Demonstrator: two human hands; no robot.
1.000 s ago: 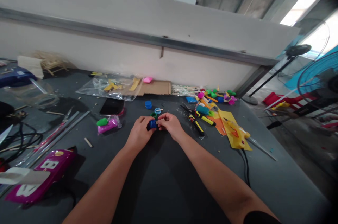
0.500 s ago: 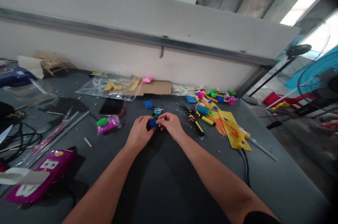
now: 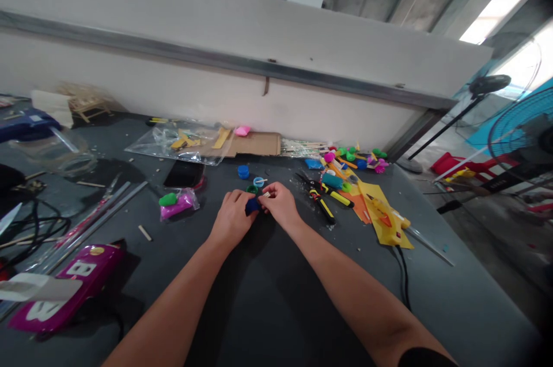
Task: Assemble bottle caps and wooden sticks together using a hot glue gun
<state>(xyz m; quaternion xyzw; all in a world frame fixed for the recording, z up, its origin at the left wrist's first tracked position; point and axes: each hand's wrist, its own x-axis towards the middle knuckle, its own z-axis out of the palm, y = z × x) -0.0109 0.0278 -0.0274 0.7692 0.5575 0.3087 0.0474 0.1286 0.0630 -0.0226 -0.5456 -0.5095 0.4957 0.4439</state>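
Note:
My left hand (image 3: 232, 215) is closed around a small dark blue piece (image 3: 251, 205), mostly covered by the fingers; its exact kind does not show. Close by on the right, the fingers of my right hand (image 3: 280, 204) pinch a short pale wooden stick (image 3: 266, 195) beside the blue piece. Whether the two touch I cannot tell. Just beyond my fingers lies a green bottle cap (image 3: 252, 189). Behind it sits a light blue cap (image 3: 258, 182) with a small stick across it, and a blue cap (image 3: 243, 171) is farther back.
Pliers (image 3: 322, 205) and a yellow glue gun (image 3: 383, 211) with a black cord lie to the right. On the left are a bag of purple clay (image 3: 179, 204), a phone (image 3: 185, 174) and a magenta power strip (image 3: 82, 280). Cardboard (image 3: 254, 144) lies along the wall.
The blue piece has turned and looks darker between my left fingers. My right fingertips have shifted slightly, and the pale stick shows more clearly. Things on the table stay put.

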